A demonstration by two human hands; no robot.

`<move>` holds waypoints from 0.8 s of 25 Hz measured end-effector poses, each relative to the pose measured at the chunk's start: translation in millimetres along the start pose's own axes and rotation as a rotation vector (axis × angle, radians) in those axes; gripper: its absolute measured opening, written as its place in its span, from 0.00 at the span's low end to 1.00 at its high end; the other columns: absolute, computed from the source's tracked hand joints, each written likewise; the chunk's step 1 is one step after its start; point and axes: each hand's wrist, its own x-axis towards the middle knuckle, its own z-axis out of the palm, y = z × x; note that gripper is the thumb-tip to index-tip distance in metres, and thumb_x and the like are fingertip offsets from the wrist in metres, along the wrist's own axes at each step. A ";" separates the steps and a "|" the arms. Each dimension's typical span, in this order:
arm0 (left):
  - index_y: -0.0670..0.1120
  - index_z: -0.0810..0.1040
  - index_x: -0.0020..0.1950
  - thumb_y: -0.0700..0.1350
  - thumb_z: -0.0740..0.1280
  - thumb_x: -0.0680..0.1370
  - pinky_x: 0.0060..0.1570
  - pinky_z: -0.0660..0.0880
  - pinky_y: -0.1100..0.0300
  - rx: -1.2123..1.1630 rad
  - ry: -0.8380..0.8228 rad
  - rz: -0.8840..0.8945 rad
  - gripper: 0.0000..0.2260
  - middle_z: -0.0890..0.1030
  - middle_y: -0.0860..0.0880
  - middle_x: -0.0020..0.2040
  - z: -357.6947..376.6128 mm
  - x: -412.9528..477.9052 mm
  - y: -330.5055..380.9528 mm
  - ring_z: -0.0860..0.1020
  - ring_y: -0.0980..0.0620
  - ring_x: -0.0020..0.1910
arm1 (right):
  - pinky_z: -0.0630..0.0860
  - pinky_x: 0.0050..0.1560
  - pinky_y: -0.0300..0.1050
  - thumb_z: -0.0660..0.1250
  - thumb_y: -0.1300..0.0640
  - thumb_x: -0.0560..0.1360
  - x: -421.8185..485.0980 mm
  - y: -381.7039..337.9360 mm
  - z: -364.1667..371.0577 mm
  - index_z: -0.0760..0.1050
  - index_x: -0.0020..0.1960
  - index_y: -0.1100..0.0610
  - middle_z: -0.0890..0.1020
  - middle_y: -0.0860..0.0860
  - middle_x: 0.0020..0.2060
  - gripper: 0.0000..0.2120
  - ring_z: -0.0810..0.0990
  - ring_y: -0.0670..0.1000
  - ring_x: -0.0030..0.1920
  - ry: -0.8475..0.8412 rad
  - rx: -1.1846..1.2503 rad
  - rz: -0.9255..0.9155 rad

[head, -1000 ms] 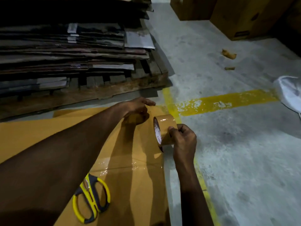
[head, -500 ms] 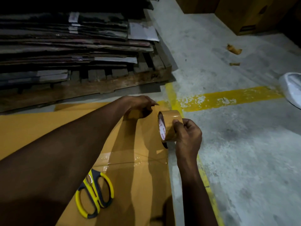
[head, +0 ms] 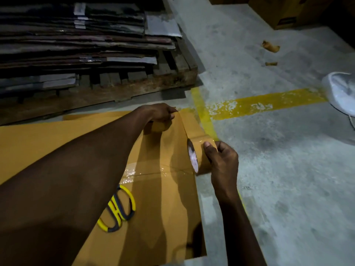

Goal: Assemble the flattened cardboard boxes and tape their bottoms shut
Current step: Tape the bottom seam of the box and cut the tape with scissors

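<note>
Roll [head: 200, 166] in right hand [head: 224, 162] fingers [head: 209, 151]; strip [head: 190, 125], left hand [head: 159, 114].

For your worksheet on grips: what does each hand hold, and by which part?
The right hand grips the tape roll around its outer rim; the left hand pinches the tape end at the far edge of the box.

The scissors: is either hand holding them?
No, the scissors lie on the cardboard; the left hand and right hand hold the tape.
</note>
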 end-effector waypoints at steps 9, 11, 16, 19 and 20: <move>0.59 0.67 0.72 0.51 0.55 0.83 0.66 0.56 0.38 0.222 0.285 -0.037 0.17 0.70 0.45 0.71 28.0 3.3 -8.8 0.66 0.40 0.69 | 0.77 0.35 0.60 0.67 0.43 0.69 -59.2 4.6 -21.1 0.77 0.36 0.56 0.79 0.52 0.29 0.15 0.79 0.59 0.33 -0.157 0.001 0.094; 0.60 0.66 0.72 0.51 0.56 0.83 0.67 0.56 0.38 0.255 0.312 -0.046 0.17 0.68 0.43 0.71 32.5 8.2 -14.4 0.65 0.38 0.69 | 0.75 0.35 0.54 0.67 0.45 0.68 -67.6 9.3 -27.4 0.76 0.36 0.57 0.78 0.50 0.29 0.14 0.77 0.55 0.32 -0.196 0.030 0.128; 0.51 0.49 0.79 0.47 0.61 0.80 0.72 0.47 0.37 0.233 0.505 -0.030 0.31 0.55 0.38 0.76 55.2 -24.1 -2.5 0.55 0.33 0.74 | 0.75 0.27 0.45 0.70 0.42 0.71 -86.6 0.6 -29.1 0.78 0.36 0.57 0.81 0.57 0.30 0.18 0.80 0.55 0.30 -0.112 -0.011 0.145; 0.45 0.46 0.79 0.45 0.59 0.80 0.73 0.50 0.39 0.261 0.521 0.097 0.32 0.54 0.38 0.77 88.4 -85.6 -3.3 0.53 0.37 0.76 | 0.67 0.22 0.34 0.72 0.50 0.75 -91.7 -3.6 -23.6 0.75 0.34 0.64 0.77 0.60 0.27 0.20 0.74 0.47 0.25 -0.015 -0.043 0.142; 0.43 0.48 0.78 0.45 0.60 0.79 0.73 0.51 0.39 0.280 0.502 0.128 0.32 0.55 0.39 0.77 100.6 -114.1 -8.3 0.54 0.38 0.76 | 0.65 0.22 0.34 0.72 0.50 0.75 -92.3 -4.3 -24.1 0.72 0.31 0.62 0.74 0.55 0.24 0.21 0.70 0.44 0.23 0.006 -0.062 0.134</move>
